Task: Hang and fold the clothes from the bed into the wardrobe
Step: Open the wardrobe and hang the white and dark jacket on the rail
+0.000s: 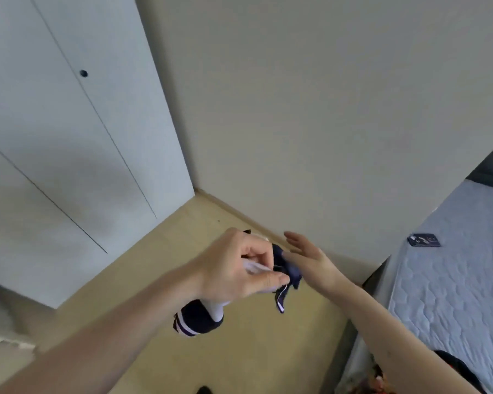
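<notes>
My left hand (239, 268) grips a small navy and white garment (199, 319), which hangs bunched below my fist above the floor. A navy part of it with white trim (289, 275) sticks out to the right of my thumb. My right hand (310, 257) is beside it with fingers straight, touching that navy part from the right. The white wardrobe (69, 155) stands at the left with its doors closed. The bed (453, 280) with a pale quilted mattress lies at the right.
A dark phone (423, 240) lies on the mattress near the wall. More clothing, dark and patterned (379, 373), lies at the bed's near edge under my right arm. Pale wooden floor (160, 251) runs between wardrobe and bed. A plain wall is straight ahead.
</notes>
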`<state>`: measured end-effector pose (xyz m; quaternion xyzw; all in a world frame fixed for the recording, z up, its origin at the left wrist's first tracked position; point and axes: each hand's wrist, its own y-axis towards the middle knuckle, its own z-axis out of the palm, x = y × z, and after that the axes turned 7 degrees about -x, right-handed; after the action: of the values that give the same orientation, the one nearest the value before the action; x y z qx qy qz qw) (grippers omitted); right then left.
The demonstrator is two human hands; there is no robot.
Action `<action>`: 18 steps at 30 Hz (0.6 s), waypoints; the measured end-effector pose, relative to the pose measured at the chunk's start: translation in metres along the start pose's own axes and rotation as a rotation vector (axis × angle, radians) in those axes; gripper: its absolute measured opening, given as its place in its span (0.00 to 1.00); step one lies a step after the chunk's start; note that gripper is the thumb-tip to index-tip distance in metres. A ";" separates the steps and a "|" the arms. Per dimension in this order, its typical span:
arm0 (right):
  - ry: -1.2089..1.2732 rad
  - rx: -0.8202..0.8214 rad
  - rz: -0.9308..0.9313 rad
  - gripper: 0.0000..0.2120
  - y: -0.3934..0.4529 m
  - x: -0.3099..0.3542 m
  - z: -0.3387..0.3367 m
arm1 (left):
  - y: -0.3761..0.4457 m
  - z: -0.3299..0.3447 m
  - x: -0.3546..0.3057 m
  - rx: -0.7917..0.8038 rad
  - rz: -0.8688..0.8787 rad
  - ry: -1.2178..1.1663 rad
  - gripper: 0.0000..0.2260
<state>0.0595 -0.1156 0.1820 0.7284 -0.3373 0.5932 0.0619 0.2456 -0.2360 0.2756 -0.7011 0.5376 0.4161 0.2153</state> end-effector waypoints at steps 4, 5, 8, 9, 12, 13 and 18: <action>-0.346 0.237 -0.007 0.30 0.047 0.032 0.073 | -0.019 -0.048 0.016 -0.057 -0.012 0.061 0.24; -0.426 0.325 -0.025 0.23 0.055 0.037 0.092 | -0.024 -0.061 0.022 -0.091 0.009 0.071 0.25; -0.512 0.492 0.039 0.04 0.069 0.045 0.148 | -0.043 -0.102 0.044 -0.184 0.015 0.104 0.27; -0.514 0.504 0.050 0.05 0.074 0.047 0.165 | -0.053 -0.116 0.054 -0.219 -0.005 0.110 0.26; -0.395 0.405 -0.053 0.08 0.089 0.061 0.205 | -0.089 -0.160 0.096 -0.352 -0.117 0.145 0.24; -0.333 0.354 -0.110 0.07 0.092 0.069 0.216 | -0.103 -0.175 0.112 -0.403 -0.167 0.172 0.23; -0.112 0.267 -0.359 0.09 0.102 0.124 0.266 | -0.169 -0.229 0.193 -0.541 -0.446 0.361 0.20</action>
<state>0.2290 -0.3759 0.1861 0.8102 -0.1236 0.5707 0.0507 0.4989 -0.4629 0.2226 -0.8940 0.2720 0.3559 0.0097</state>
